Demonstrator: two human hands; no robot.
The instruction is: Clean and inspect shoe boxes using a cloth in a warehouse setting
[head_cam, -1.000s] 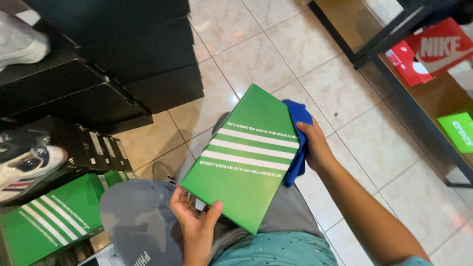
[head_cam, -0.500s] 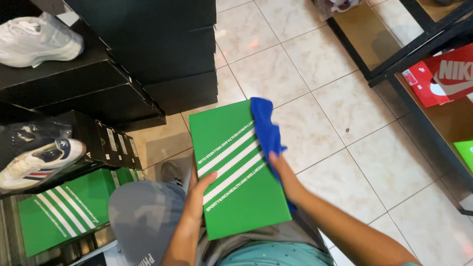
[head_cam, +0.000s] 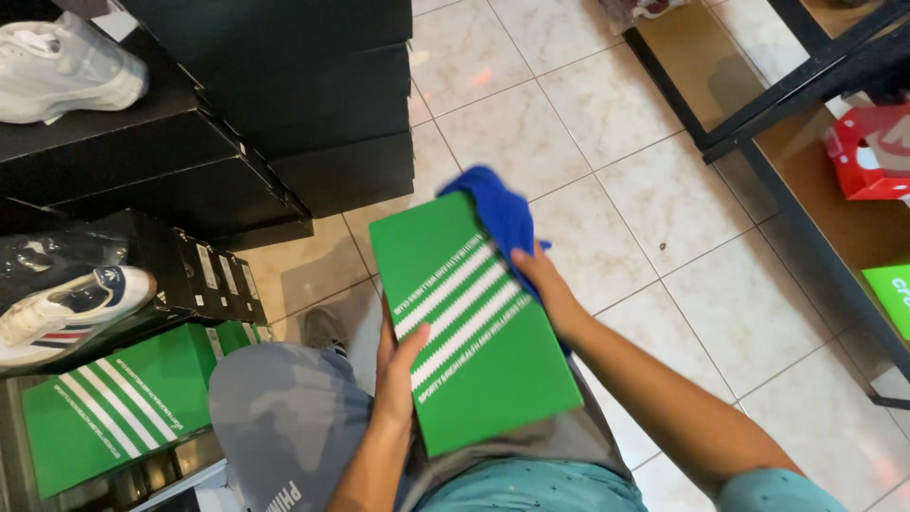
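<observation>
Tiled floor below: left hand [head_cam: 396, 365] grips box [head_cam: 469, 327], right hand [head_cam: 545, 284] clutches cloth [head_cam: 500, 210]; hard rubbing could tip it.

Black boxes [head_cam: 284, 104] stand stacked on a pale tiled floor [head_cam: 607, 142], a white sneaker [head_cam: 62, 71] resting on one stack at upper left. Below it, a striped sneaker [head_cam: 66, 313] sits above a green box [head_cam: 114, 417] with white stripes. At right, a dark metal rack [head_cam: 787, 85] holds a red box [head_cam: 867, 156] on a wooden shelf [head_cam: 853, 237].
</observation>
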